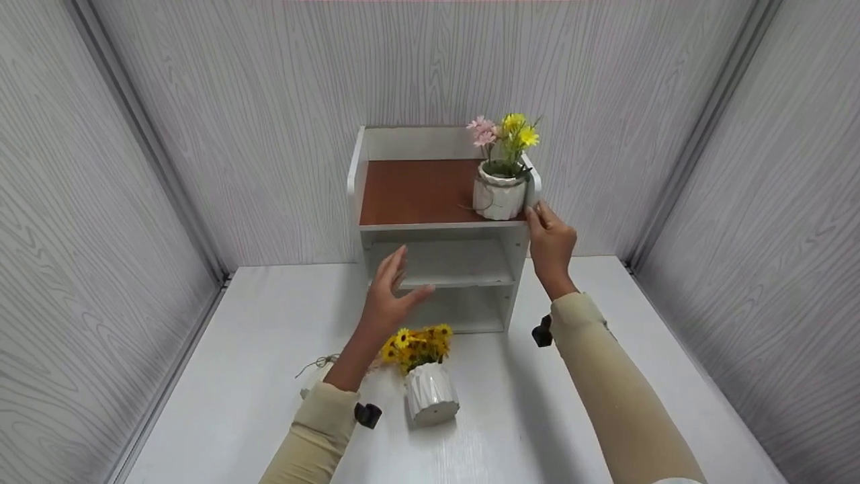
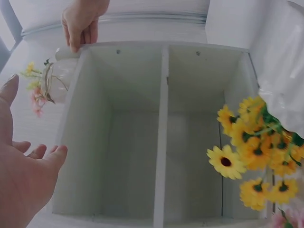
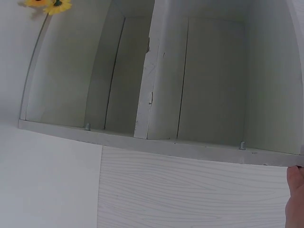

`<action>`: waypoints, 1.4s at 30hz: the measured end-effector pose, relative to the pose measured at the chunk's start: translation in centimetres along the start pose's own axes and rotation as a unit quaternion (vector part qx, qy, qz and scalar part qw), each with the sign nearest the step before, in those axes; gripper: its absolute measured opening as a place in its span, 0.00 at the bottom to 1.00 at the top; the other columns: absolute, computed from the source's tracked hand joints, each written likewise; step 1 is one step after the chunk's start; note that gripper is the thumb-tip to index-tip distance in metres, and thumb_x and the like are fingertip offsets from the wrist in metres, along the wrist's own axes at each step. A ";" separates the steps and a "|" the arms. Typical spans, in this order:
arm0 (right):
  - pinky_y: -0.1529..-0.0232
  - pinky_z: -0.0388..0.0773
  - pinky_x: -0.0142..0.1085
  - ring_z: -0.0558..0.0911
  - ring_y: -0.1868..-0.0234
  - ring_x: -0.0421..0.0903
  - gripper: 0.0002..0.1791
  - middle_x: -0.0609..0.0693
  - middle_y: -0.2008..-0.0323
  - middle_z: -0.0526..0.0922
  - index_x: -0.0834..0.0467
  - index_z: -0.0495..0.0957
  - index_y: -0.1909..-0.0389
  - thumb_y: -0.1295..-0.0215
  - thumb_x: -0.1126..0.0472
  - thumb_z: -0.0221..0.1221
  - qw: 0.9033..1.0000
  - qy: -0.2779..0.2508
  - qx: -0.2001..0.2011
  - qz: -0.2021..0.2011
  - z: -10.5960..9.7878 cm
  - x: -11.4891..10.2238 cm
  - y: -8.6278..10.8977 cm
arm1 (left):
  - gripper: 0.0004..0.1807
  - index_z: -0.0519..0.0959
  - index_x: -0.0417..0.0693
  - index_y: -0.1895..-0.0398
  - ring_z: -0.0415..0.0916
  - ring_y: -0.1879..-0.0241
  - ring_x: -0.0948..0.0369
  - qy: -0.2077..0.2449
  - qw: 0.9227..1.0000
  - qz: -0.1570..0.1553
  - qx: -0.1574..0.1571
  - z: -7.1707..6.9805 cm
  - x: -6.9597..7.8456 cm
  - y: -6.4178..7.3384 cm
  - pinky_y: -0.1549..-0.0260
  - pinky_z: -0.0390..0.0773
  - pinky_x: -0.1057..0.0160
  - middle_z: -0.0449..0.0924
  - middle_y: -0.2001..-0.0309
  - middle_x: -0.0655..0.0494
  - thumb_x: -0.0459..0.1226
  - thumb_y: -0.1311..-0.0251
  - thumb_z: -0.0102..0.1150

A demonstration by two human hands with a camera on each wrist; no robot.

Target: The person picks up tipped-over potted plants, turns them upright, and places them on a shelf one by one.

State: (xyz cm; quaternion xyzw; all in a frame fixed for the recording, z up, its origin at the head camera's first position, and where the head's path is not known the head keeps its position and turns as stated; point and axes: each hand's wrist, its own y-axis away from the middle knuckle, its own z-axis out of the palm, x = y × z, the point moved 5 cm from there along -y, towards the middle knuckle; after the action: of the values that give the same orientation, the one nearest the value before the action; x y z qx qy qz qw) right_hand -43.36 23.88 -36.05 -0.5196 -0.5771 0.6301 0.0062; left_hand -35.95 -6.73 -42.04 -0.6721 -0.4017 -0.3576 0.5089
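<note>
My right hand grips the top right front corner of a small white shelf unit with a brown top board. Right beside those fingers, a white pot tied with twine stands on the top board, holding pink and yellow flowers. In the right wrist view the right hand is at the unit's edge, mostly out of frame. My left hand hovers in front of the unit's lower shelves, thumb spread from the fingers, holding nothing. The left wrist view shows that hand with its palm turned towards the unit.
On the white table a white ribbed pot lies tipped over, its yellow flowers towards the unit. Another pale twine-tied pot is partly hidden behind my left forearm. Grey wood-grain walls enclose the sides and back.
</note>
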 end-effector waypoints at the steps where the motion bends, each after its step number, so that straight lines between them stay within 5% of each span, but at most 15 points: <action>1: 0.68 0.72 0.25 0.79 0.69 0.39 0.09 0.54 0.65 0.89 0.61 0.87 0.58 0.30 0.60 0.63 1.000 0.002 0.001 -0.001 0.0 0.0 0.0 | 0.46 0.56 0.60 0.20 0.60 0.25 0.55 -0.001 1.000 -0.001 0.000 -0.2 -0.3 0.4 0.27 0.62 0.53 0.58 0.24 0.54 0.51 0.39 0.69; 7: 0.73 0.64 0.24 0.72 0.74 0.40 0.11 0.50 0.75 0.82 0.62 0.81 0.70 0.30 0.60 0.63 1.000 0.008 0.005 -0.007 0.1 0.0 -0.1 | 0.46 0.54 0.57 0.20 0.58 0.24 0.52 0.010 1.000 -0.023 -0.004 -1.2 -2.5 2.7 0.26 0.61 0.49 0.54 0.22 0.52 0.45 0.37 0.69; 14: 0.74 0.65 0.23 0.73 0.74 0.39 0.13 0.49 0.75 0.82 0.62 0.79 0.72 0.29 0.59 0.62 1.000 -0.004 -0.001 -0.004 0.2 0.1 0.0 | 0.47 0.55 0.55 0.20 0.58 0.24 0.49 -0.021 0.999 -0.033 0.006 -2.7 -4.0 4.7 0.27 0.60 0.45 0.55 0.23 0.50 0.50 0.37 0.68; 21: 0.76 0.58 0.27 0.66 0.77 0.41 0.18 0.46 0.80 0.71 0.59 0.69 0.78 0.28 0.58 0.62 1.000 0.004 -0.002 -0.007 0.2 0.3 0.0 | 0.47 0.56 0.51 0.20 0.58 0.25 0.51 -0.050 0.997 -0.050 0.019 -5.3 -5.1 6.6 0.26 0.60 0.47 0.58 0.25 0.48 0.50 0.38 0.68; 25: 0.75 0.61 0.25 0.69 0.76 0.40 0.15 0.46 0.78 0.76 0.60 0.74 0.75 0.29 0.58 0.62 1.000 0.003 0.000 -0.008 0.2 0.1 0.0 | 0.47 0.57 0.52 0.21 0.60 0.26 0.51 -0.061 0.995 -0.077 0.029 -7.0 -6.5 8.0 0.27 0.62 0.48 0.58 0.25 0.50 0.52 0.39 0.69; 32: 0.77 0.56 0.28 0.65 0.77 0.42 0.19 0.45 0.80 0.67 0.59 0.68 0.78 0.29 0.60 0.62 1.000 0.013 0.007 -0.009 0.1 -0.1 -0.1 | 0.48 0.56 0.51 0.21 0.61 0.27 0.47 -0.087 0.988 -0.122 0.043 -9.5 -8.6 10.7 0.29 0.65 0.45 0.59 0.26 0.47 0.49 0.40 0.70; 42: 0.76 0.56 0.28 0.65 0.78 0.41 0.19 0.45 0.81 0.68 0.59 0.68 0.78 0.28 0.59 0.61 1.000 0.011 0.003 -0.012 0.1 -0.1 0.1 | 0.47 0.58 0.48 0.23 0.60 0.28 0.43 -0.151 0.969 -0.187 0.051 -11.9 -11.4 13.2 0.32 0.65 0.38 0.58 0.26 0.44 0.53 0.39 0.69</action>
State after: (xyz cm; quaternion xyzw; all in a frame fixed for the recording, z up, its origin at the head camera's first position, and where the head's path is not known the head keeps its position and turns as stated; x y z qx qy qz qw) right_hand -43.32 23.68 -36.13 -0.5193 -0.5813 0.6261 0.0218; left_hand -29.67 -22.36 -54.71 -0.6043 -0.6105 -0.3195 0.4002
